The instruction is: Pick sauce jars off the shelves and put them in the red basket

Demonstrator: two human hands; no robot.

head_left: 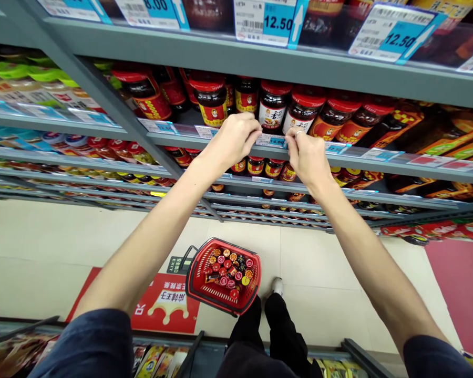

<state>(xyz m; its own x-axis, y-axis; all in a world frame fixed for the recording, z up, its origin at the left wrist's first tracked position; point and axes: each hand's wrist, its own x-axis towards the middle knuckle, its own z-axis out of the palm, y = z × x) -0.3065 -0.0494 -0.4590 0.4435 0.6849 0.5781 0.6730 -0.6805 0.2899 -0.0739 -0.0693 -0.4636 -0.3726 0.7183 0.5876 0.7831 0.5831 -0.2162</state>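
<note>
My left hand [240, 137] is closed in a pinch at the shelf's front edge, by the left end of a white and blue price label [276, 140] that reads 14.00. At the label's right end, my right hand [309, 160] pinches with thumb and forefinger; a ring shows on one finger. The exact grip at the fingertips is partly hidden. Right behind the label stand two red-lidded sauce jars with white labels, one on the left [273, 113] and one on the right [301, 113]. A jar with a yellow label [246, 97] stands behind my left hand.
More red-lidded jars [211, 100] and dark bottles [437, 128] line this shelf. Overhead runs another shelf edge [205, 44]. A red basket [256, 286] holding several jars sits on the floor beside my feet. Another rack [216, 362] stands close behind me.
</note>
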